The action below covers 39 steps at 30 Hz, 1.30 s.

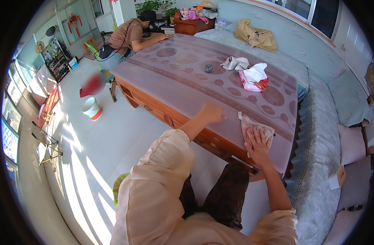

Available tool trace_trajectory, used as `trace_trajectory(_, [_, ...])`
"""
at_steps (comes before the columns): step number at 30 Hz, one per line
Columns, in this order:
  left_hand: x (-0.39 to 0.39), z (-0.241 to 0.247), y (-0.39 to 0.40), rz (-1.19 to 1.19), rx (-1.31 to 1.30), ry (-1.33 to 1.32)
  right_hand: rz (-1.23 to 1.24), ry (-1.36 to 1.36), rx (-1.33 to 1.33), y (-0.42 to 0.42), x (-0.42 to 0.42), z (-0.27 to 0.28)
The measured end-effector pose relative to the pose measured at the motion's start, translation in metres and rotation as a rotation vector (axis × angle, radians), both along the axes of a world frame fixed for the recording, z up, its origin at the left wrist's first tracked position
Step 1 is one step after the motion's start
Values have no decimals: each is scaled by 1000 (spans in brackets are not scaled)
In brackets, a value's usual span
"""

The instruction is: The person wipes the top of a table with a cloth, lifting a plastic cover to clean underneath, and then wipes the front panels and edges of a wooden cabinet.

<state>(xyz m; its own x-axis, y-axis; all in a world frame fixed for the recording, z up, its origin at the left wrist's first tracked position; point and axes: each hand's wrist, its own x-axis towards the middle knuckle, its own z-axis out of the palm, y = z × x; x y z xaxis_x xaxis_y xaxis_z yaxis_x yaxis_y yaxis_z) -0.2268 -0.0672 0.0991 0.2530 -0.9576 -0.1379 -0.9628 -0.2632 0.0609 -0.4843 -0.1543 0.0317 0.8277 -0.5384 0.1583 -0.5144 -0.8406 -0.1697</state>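
My right hand [258,146] lies flat with its fingers spread on a damp-looking, stained cloth [257,126], pressing it on the covered top of a wooden table [187,95] near the right end. My left hand [212,114] rests at the table's near side, its fingers curled; whether anything is inside them is hidden. Further back on the tabletop lie a grey scouring ball [208,68], a crumpled pale cloth [235,63] and a pink-and-white packet of tissues [250,80] with white tissue on top and something orange-red beside it.
Another person [122,38] leans over the table's far left end, one hand on it. A sofa [320,147] runs along the right and back, with brown paper [257,35] on it. A white bucket [92,107] stands on the floor at left; a green stool [118,186] is beside me.
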Motion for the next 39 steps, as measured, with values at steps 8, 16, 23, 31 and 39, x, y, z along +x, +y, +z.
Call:
trace_trajectory(8, [58, -62, 85, 468, -1024, 105, 143, 55, 23, 9, 28, 11])
trace_trajectory(16, [61, -70, 79, 550, -1119, 492, 350, 120, -10, 16, 195, 10])
trace_trajectory(23, [89, -59, 93, 496, -1073, 361, 312, 90, -39, 37, 330, -7])
trace_trajectory(31, [107, -82, 112, 495, -655, 118, 320, 57, 10, 28, 296, -12])
trace_trajectory(39, [115, -91, 123, 403, -601, -40, 192, 86, 9, 8, 99, 12])
